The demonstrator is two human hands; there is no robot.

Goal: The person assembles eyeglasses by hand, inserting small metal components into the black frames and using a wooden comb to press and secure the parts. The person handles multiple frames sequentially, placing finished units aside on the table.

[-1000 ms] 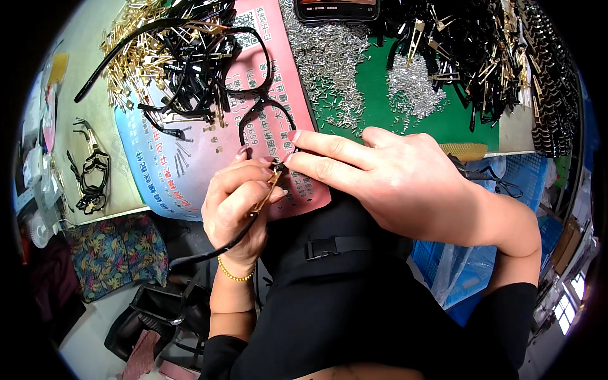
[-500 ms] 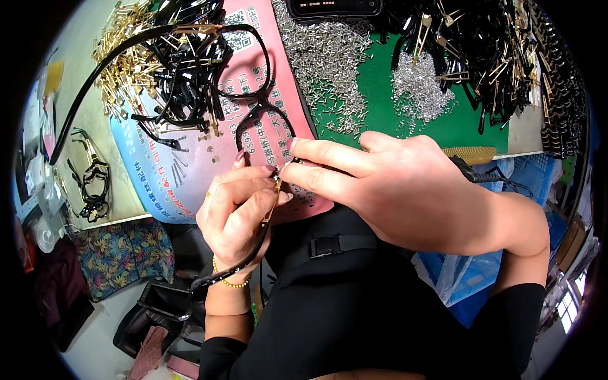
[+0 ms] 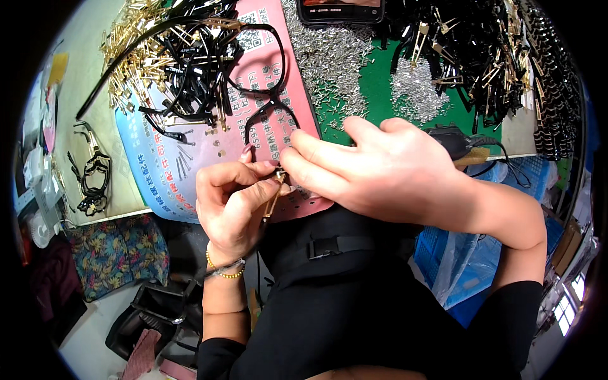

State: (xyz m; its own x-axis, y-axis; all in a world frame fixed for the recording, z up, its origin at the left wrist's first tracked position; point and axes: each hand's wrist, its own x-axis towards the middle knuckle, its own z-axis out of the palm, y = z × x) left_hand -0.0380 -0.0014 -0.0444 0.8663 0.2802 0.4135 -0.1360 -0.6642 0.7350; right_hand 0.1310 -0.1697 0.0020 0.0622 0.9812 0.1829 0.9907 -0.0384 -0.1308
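A black eyeglass frame (image 3: 285, 58) with gold at its hinges is held over the printed sheet. My left hand (image 3: 231, 196) is closed, pinching it where the near temple (image 3: 272, 202) joins the front. That temple runs back past my left wrist; the other one reaches out to the far left. My right hand (image 3: 373, 168) meets the same hinge area, two fingers extended against the frame and the outer ones curled. Its thumb is hidden. Behind the right wrist shows a dark corded object (image 3: 448, 140); whether this hand holds it is hidden.
Gold and black temples (image 3: 196, 82) lie heaped beyond the frame, on the printed sheet (image 3: 171, 183). Silver tiny parts (image 3: 335, 57) cover part of the green mat (image 3: 377, 95), below a phone (image 3: 342, 12). More temples (image 3: 500, 69) pile up at right. Another glasses frame (image 3: 95, 168) lies left.
The far temple's tip has swung up and to the right as the frame turned slightly. My right hand and the dark corded object behind it have shifted up. The whole view has moved a little.
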